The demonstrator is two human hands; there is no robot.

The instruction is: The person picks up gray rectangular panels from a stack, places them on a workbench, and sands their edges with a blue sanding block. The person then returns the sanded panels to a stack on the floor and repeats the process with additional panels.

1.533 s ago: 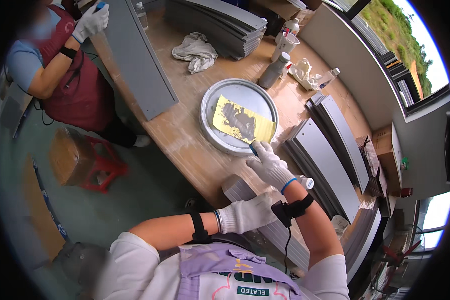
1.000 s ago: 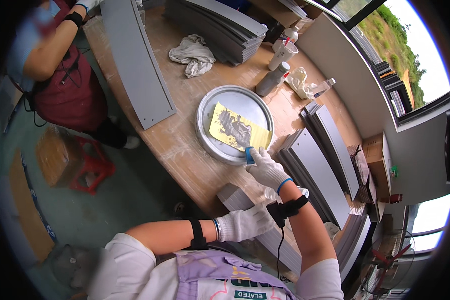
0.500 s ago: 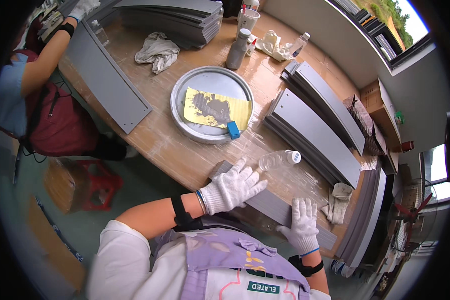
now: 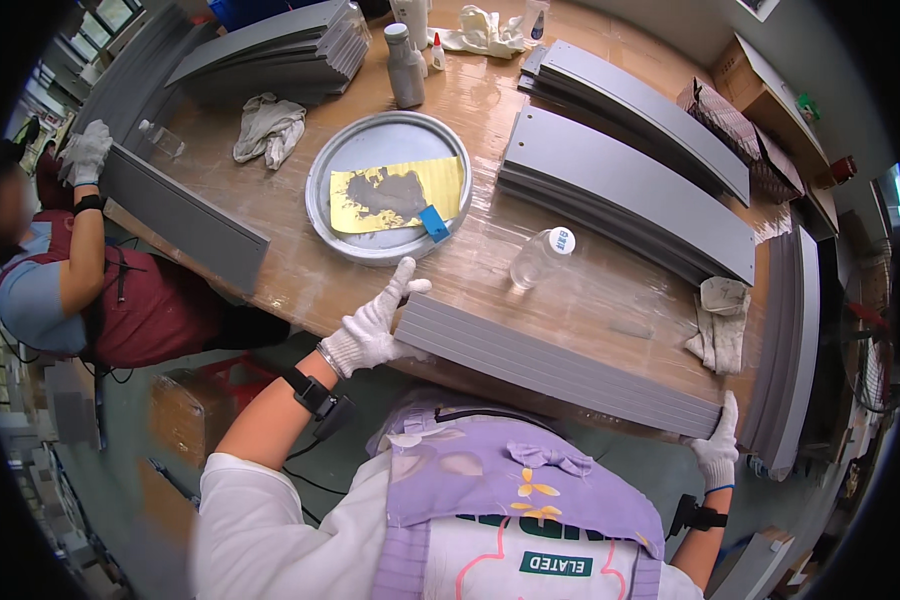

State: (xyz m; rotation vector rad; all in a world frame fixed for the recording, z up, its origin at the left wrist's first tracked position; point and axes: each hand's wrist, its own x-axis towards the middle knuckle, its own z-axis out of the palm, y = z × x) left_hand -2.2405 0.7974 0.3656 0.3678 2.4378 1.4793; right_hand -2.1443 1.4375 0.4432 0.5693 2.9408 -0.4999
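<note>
A stack of grey panels (image 4: 560,363) lies between a person's two white-gloved hands, along the near edge of a tabletop (image 4: 620,285). Its left end meets the left hand (image 4: 368,332), whose fingers (image 4: 402,275) are spread, pointing away from the body past the stack's corner. Its right end meets the right hand (image 4: 716,450); one finger stretches up beside that end, but whether the others are spread or pressed together cannot be told. Whether the stack rests fully on the wood is also unclear.

The stack's long axis runs from the left fingers to the right fingers, slanting closer to the body at the right, with the panels' narrow edges showing as parallel strips.

Beyond the left fingers is a round metal lid (image 4: 395,130) bearing a yellow sheet (image 4: 447,180) smeared with grey paste and a blue block (image 4: 434,223). A clear bottle (image 4: 532,266) stands past the stack, between both sets of fingers. Ahead of the right fingers lies a crumpled rag (image 4: 717,335), near more grey panels (image 4: 625,180).
</note>
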